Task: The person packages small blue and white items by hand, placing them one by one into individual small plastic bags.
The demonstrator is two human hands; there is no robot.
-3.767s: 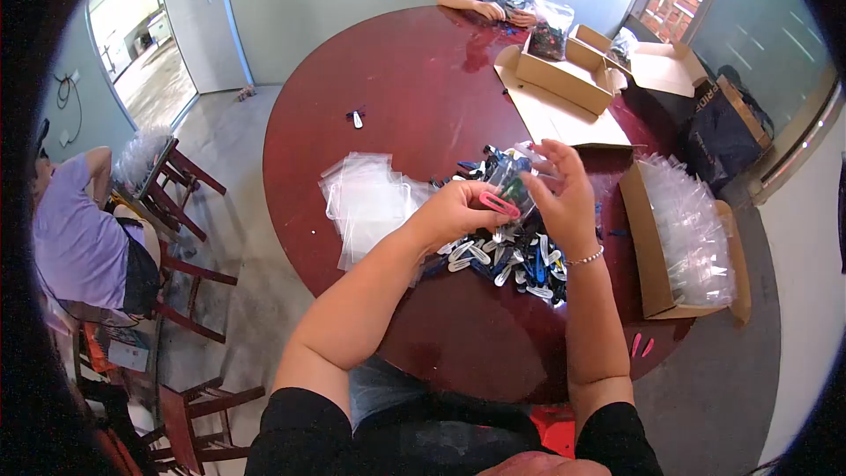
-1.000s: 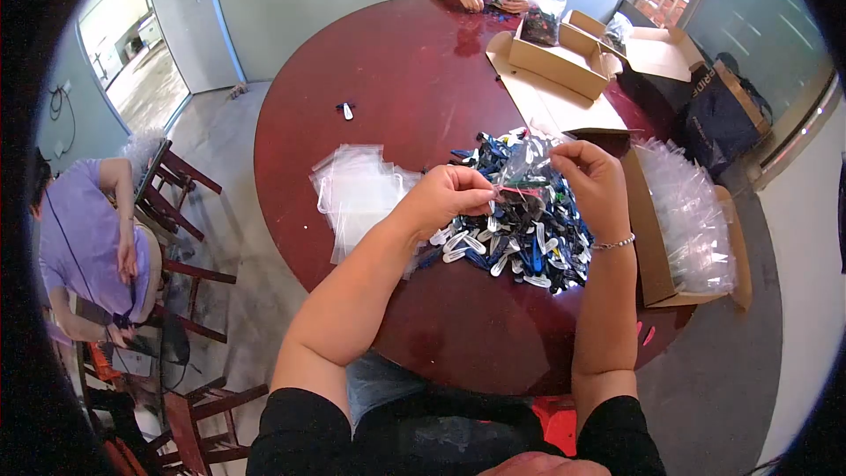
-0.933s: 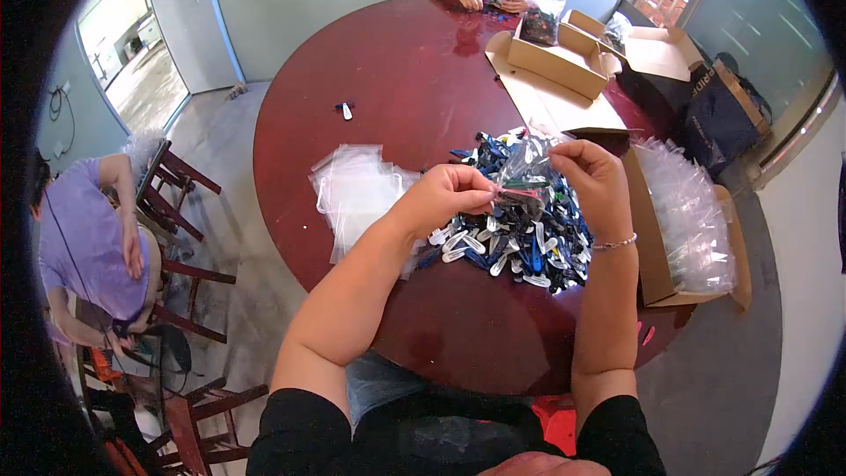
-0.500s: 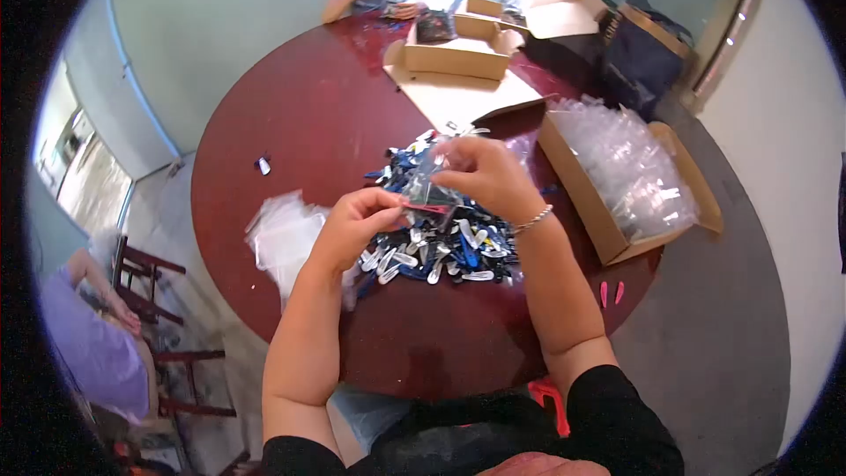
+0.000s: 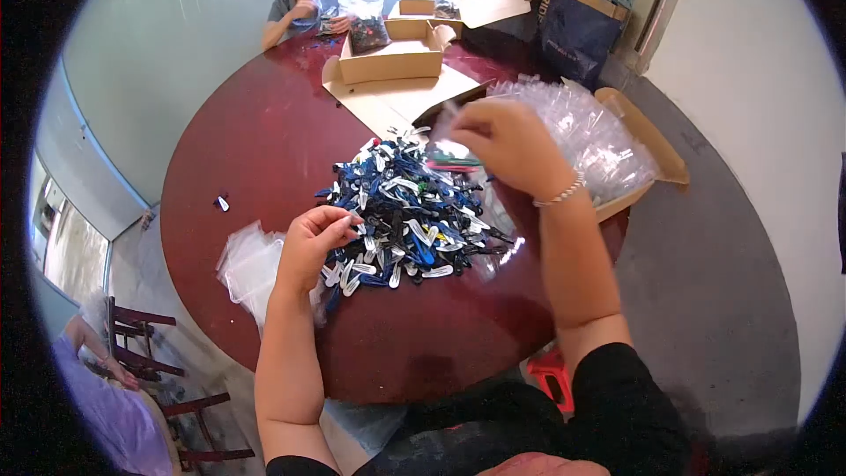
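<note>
Head view | my left hand (image 5: 307, 245) released bag (image 5: 453, 155), half-curled, contents unclear | right hand (image 5: 509, 143) alone pinches it, surface's (image 5: 401, 348) right side

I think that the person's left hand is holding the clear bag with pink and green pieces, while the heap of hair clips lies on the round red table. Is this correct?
Not quite: in the head view, the right hand holds the clear bag, not the left hand. The heap of hair clips does lie on the round red table.
</note>
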